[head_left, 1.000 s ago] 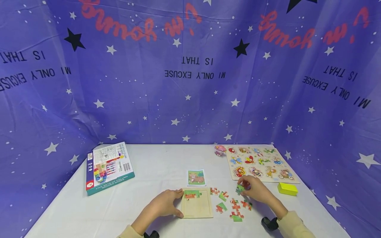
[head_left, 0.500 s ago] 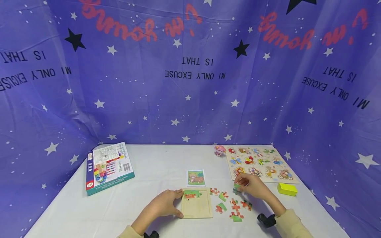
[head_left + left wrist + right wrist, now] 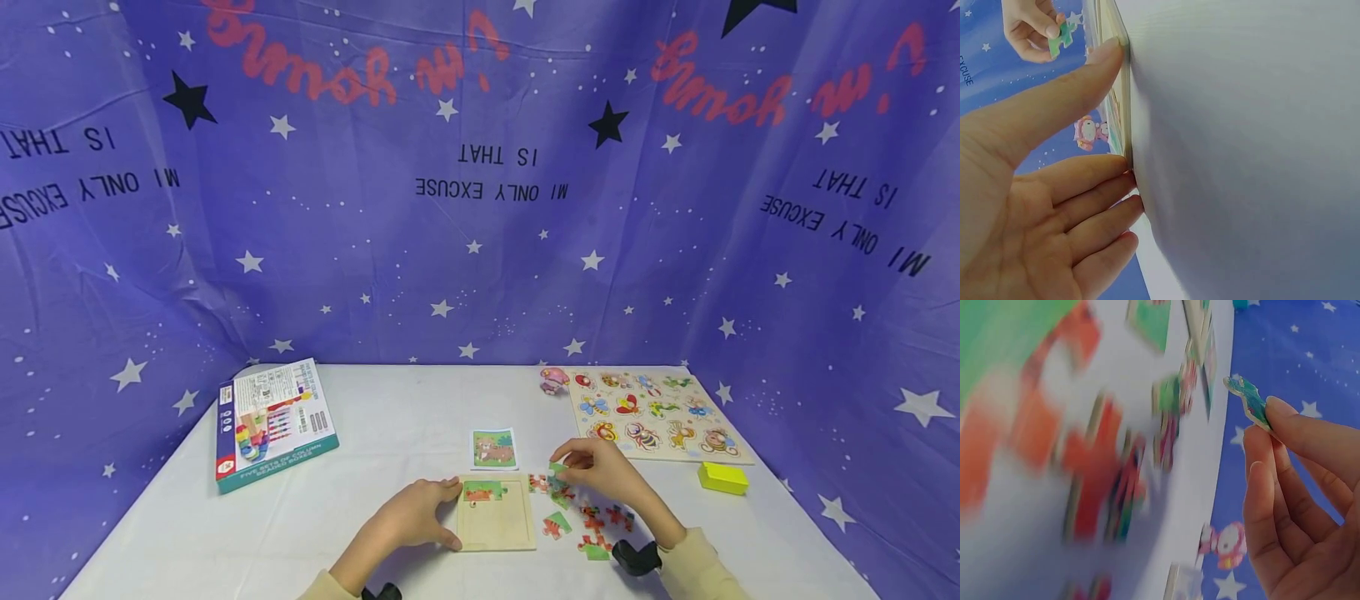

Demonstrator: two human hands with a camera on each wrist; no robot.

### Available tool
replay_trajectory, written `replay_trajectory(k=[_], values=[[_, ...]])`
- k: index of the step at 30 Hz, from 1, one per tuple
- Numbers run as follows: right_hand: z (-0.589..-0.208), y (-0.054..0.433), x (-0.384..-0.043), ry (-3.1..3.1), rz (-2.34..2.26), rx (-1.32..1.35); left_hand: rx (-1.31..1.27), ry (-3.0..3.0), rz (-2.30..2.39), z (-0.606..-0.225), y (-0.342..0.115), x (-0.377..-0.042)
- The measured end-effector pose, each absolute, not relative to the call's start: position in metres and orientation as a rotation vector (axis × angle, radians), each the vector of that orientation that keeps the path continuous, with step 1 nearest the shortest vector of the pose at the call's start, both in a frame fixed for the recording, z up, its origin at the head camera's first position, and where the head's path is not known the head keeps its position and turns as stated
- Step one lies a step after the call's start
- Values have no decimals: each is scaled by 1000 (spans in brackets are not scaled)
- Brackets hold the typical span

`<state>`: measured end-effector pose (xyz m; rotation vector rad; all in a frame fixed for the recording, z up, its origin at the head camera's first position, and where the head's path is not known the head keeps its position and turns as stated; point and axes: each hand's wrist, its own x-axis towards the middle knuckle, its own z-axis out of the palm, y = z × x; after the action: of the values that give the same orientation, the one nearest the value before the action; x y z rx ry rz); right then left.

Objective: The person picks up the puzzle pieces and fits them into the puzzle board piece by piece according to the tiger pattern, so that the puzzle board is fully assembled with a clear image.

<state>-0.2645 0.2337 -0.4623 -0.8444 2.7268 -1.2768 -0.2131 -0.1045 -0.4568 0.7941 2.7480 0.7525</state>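
A square wooden puzzle tray lies on the white table, with joined green and orange pieces in its far left corner. My left hand rests along the tray's left edge; in the left wrist view the thumb and straight fingertips touch that edge. Between thumb and fingers, my right hand pinches a green jigsaw piece, raised above the table. It hovers to the right of the tray, over loose jigsaw pieces. The right hand partly covers these pieces from the head camera.
Behind the tray lies a small picture card. At the back right are a wooden insect-picture board, a pink figurine and a yellow block. A flat boxed set lies at the left.
My right hand has carried the green jigsaw piece leftward, from beside the insect board toward the tray. The left hand and tray have stayed put.
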Motion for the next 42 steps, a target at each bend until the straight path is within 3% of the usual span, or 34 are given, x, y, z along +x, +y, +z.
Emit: replay_trajectory(k=[18, 42], values=[[-479, 178, -273, 2647, -1225, -950, 773, 2747, 736, -457, -107, -214], [-483, 164, -274, 2674, -1148, -895, 777, 2754, 735, -458, -104, -214]])
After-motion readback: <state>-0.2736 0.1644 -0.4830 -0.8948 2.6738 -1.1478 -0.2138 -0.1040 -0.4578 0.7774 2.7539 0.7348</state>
